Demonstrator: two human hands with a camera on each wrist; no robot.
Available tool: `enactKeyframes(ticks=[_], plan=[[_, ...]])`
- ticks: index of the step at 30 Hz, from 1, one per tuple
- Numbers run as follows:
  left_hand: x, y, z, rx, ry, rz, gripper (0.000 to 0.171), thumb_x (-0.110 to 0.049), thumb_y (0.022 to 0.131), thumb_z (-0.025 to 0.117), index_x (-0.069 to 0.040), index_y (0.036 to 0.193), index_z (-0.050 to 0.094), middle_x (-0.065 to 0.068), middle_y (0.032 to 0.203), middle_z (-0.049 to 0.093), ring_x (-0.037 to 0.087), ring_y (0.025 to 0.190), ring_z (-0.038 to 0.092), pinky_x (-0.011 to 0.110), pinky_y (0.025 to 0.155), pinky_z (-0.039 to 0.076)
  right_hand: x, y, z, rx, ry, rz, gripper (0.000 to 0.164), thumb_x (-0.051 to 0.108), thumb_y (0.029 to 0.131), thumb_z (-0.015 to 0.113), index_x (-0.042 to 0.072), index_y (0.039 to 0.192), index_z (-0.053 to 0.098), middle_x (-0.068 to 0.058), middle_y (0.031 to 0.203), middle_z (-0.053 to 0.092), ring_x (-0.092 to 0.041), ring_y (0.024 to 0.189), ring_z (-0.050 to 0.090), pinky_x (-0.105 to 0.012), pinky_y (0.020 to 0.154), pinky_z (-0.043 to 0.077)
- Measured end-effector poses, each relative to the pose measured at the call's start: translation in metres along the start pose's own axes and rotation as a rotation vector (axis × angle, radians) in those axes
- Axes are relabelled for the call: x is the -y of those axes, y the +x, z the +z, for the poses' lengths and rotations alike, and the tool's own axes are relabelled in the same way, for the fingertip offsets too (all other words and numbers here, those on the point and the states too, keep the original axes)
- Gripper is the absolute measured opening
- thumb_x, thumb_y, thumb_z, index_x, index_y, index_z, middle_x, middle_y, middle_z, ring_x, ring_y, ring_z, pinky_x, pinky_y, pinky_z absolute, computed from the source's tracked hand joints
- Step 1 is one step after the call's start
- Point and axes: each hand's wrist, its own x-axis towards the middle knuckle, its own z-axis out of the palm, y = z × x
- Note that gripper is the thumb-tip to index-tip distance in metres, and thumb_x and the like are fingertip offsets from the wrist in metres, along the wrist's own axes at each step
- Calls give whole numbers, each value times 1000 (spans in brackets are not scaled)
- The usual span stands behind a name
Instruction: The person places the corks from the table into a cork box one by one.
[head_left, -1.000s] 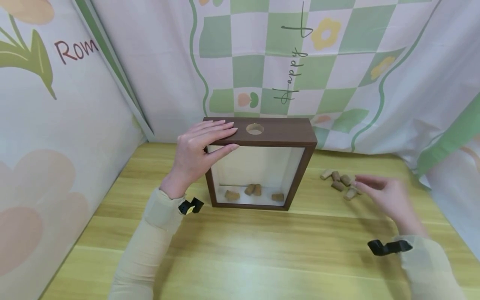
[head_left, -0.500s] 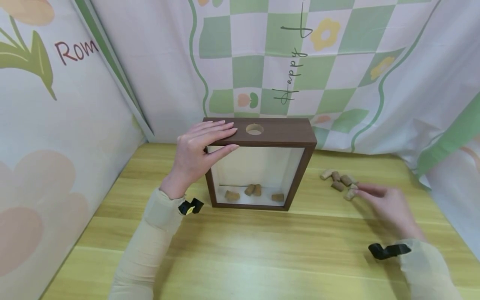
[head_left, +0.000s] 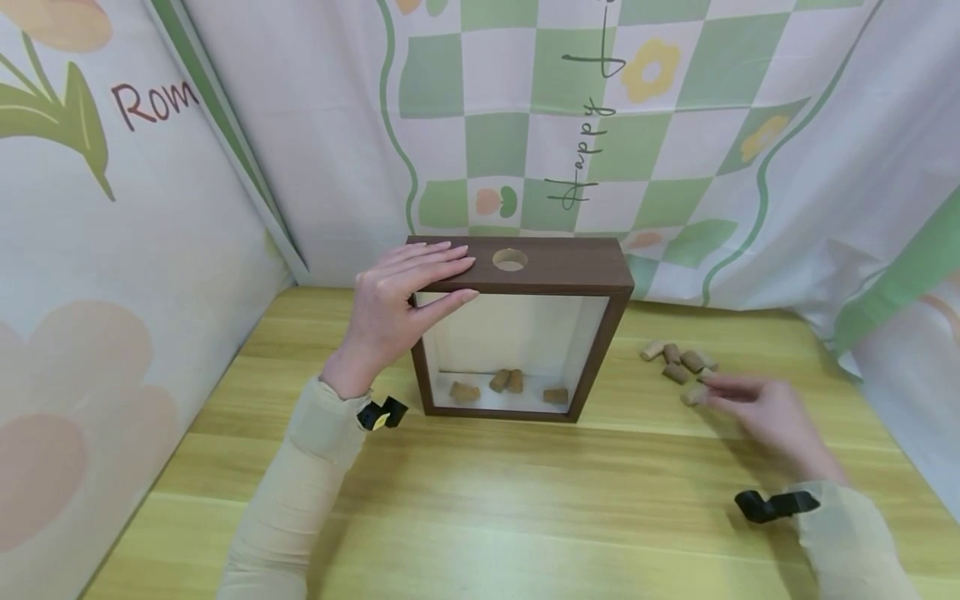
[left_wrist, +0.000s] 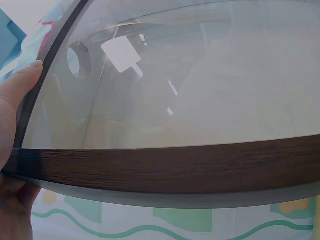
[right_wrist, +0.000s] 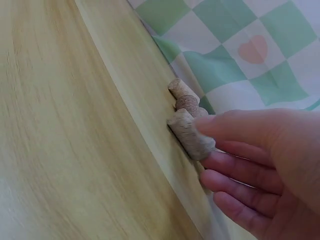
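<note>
A dark brown shadow box frame [head_left: 592, 358] with a clear front and a round hole [head_left: 511, 260] in its top stands upright on the table. Several corks [head_left: 514, 381] lie inside along its bottom. My left hand [head_left: 390, 300] rests on its top left corner, fingers straight across the top and thumb along the front edge; the left wrist view shows that thumb [left_wrist: 25, 82] against the frame. To the right, my right hand [head_left: 765, 412] pinches a pale cork [right_wrist: 187, 132] between thumb and fingers, low at the table. Its far side is hidden by the fingers.
Several loose corks [head_left: 675, 372] lie in a small cluster just beyond my right fingertips. Behind the wooden table [head_left: 480, 500] hangs a green and white checked cloth [head_left: 495, 142]. Another printed cloth [head_left: 150, 250] borders the left side.
My right fingertips have come down onto the nearest pale cork and shifted it slightly left and toward me, apart from the cluster. My left hand and the frame stay put.
</note>
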Motion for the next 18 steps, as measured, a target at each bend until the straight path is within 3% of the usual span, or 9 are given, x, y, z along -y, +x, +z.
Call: enactKeyframes(ticks=[2, 4, 6, 11, 18], plan=[[0, 0, 0, -3, 0, 2, 37, -21, 84, 87, -6, 117, 78, 8, 119, 73, 22, 116, 66, 37, 107, 46, -1, 0, 1, 19, -21, -13, 55, 44, 94, 74, 4, 131, 68, -23, 130, 64, -44, 115, 60, -46, 94, 50], [1, 0, 1, -5, -1, 4, 37, -21, 84, 87, -6, 117, 78, 8, 119, 73, 23, 116, 67, 37, 107, 46, 0, 0, 2, 41, -26, -28, 55, 43, 93, 76, 3, 130, 68, -23, 127, 66, -43, 113, 62, -53, 95, 49], [0, 0, 0, -5, -2, 6, 37, -21, 84, 86, -6, 117, 78, 8, 119, 73, 23, 116, 66, 37, 107, 46, 0, 0, 2, 55, -27, -43, 54, 41, 91, 78, 3, 129, 69, -22, 122, 69, -42, 111, 63, -52, 95, 48], [-1, 1, 0, -12, -11, 8, 37, -21, 84, 87, -6, 117, 78, 8, 119, 73, 23, 117, 66, 37, 107, 46, 2, 1, 4, 57, -56, -75, 47, 36, 90, 81, 5, 124, 73, -18, 115, 72, -34, 105, 66, -17, 83, 43], [0, 1, 0, -13, -9, 9, 38, -22, 84, 87, -6, 117, 78, 8, 119, 73, 24, 116, 67, 38, 106, 47, 2, 2, 6, 71, -24, -47, 49, 38, 88, 83, 3, 120, 72, -11, 103, 75, -14, 89, 69, -11, 77, 45]])
